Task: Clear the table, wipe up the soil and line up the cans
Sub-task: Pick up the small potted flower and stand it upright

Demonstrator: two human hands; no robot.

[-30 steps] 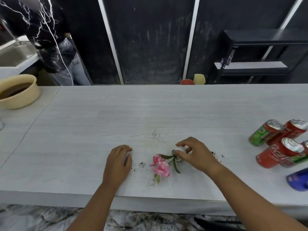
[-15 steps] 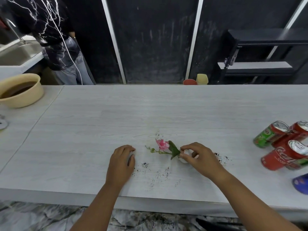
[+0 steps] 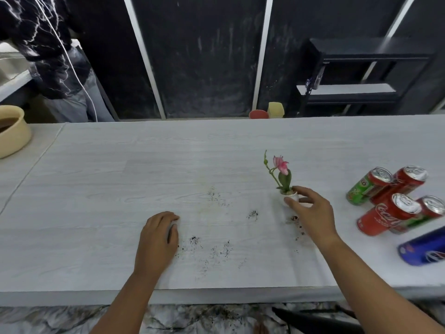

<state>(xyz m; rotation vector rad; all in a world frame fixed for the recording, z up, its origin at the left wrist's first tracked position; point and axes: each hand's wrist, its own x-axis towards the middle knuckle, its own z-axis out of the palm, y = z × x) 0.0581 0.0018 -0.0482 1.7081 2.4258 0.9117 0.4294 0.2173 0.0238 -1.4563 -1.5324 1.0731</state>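
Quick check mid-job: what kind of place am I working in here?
Probably a staged studio or test space rather than a home: a long pale wood-grain table, dark wall panels split by white strips, and nearly bare black shelving behind it.

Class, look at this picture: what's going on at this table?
A person's right hand grips a small white flower pot, upright on the table. The left hand rests near scattered soil; whether it holds anything is unclear. The cans sit bunched at the right, not lined up.
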